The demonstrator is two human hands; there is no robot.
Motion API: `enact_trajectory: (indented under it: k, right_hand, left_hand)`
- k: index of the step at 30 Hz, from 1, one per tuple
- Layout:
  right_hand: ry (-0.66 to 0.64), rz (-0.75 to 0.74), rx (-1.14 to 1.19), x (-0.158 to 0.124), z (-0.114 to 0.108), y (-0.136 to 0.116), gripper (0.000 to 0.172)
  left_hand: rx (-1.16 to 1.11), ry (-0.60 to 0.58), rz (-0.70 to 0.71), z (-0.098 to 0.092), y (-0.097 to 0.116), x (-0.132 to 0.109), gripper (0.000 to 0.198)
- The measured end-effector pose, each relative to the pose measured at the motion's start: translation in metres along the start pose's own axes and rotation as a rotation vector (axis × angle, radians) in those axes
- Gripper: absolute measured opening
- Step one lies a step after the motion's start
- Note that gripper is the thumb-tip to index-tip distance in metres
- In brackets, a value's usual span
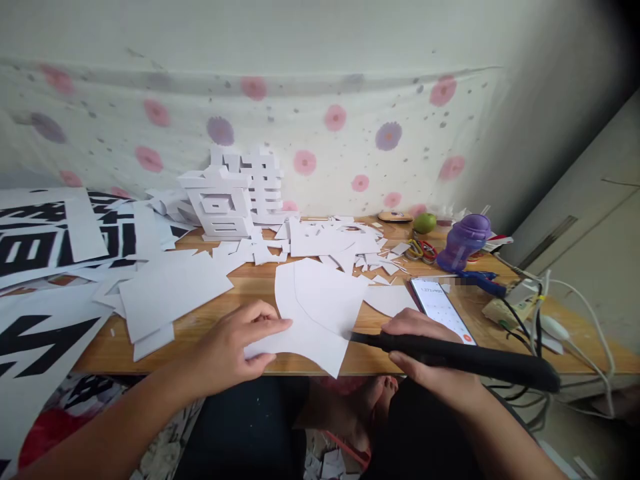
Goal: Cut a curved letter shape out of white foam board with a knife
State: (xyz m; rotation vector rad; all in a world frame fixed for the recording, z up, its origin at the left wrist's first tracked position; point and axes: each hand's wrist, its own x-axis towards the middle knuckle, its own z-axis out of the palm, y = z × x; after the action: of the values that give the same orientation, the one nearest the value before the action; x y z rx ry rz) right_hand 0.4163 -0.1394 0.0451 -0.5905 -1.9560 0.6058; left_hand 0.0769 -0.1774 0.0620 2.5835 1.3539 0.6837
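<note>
A white foam sheet [320,308] with a curved pencil line lies at the front edge of the wooden table [240,283]. My left hand [235,347] rests on the sheet's left corner, thumb under and fingers pressed on top. My right hand [425,353] is wrapped round a long black tool [465,357], whose tip touches the sheet's right edge. A phone [443,308] with a lit screen lies just beyond my right hand.
White cut-out block characters [235,193] stand at the back amid several white scraps. Black-and-white printed sheets [45,247] cover the left. A purple bottle [465,240], green fruit [425,222], rubber bands, blue glue gun and a power strip [510,307] with cables sit right.
</note>
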Motion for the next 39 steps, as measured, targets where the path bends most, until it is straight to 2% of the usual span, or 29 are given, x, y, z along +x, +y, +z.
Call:
enact_trajectory:
  k: [4, 8, 12, 15, 17, 19, 21, 23, 25, 27, 29, 36, 39]
  right_hand:
    - [0.016, 0.006, -0.017, -0.003, 0.008, -0.004, 0.024]
    - [0.096, 0.080, -0.084, -0.019, 0.014, -0.002, 0.024]
    - [0.328, 0.346, -0.214, -0.039, 0.022, 0.003, 0.026]
    - [0.400, 0.513, -0.242, -0.043, 0.038, 0.004, 0.030]
    - [0.368, 0.550, -0.250, -0.040, 0.054, 0.002, 0.028]
    - [0.321, 0.519, -0.277, -0.033, 0.071, 0.000, 0.026]
    - [0.287, 0.457, -0.325, -0.027, 0.087, 0.001, 0.022]
    - [0.277, 0.412, -0.388, -0.022, 0.098, 0.004, 0.019]
    - [0.261, 0.405, -0.435, -0.018, 0.105, 0.008, 0.017]
    - [0.231, 0.386, -0.467, -0.014, 0.108, 0.010, 0.016]
    - [0.190, 0.358, -0.480, -0.010, 0.107, 0.010, 0.017]
    - [0.024, 0.329, -0.503, -0.004, 0.097, 0.005, 0.017]
    - [0.024, 0.357, -0.494, -0.004, 0.097, 0.004, 0.018]
  left_hand:
    - [-0.029, -0.122, 0.083, -0.004, -0.020, 0.018, 0.046]
    - [-0.052, -0.263, 0.066, 0.005, -0.048, 0.034, 0.044]
    - [-0.095, -0.381, 0.075, 0.015, -0.071, 0.042, 0.047]
    - [-0.084, -0.516, 0.101, 0.012, -0.077, 0.052, 0.051]
    - [0.013, -0.594, 0.117, 0.007, -0.076, 0.065, 0.045]
    - [0.060, -0.556, 0.121, 0.005, -0.073, 0.079, 0.035]
    - [0.042, -0.510, 0.163, 0.012, -0.070, 0.092, 0.033]
    - [0.041, -0.492, 0.244, 0.025, -0.070, 0.100, 0.044]
    - [0.041, -0.504, 0.267, 0.040, -0.074, 0.102, 0.062]
    - [0.025, -0.525, 0.254, 0.052, -0.079, 0.099, 0.077]
    - [-0.009, -0.535, 0.248, 0.059, -0.085, 0.095, 0.084]
    - [-0.080, -0.562, 0.224, 0.064, -0.091, 0.093, 0.090]
    - [-0.075, -0.564, 0.224, 0.066, -0.090, 0.093, 0.091]
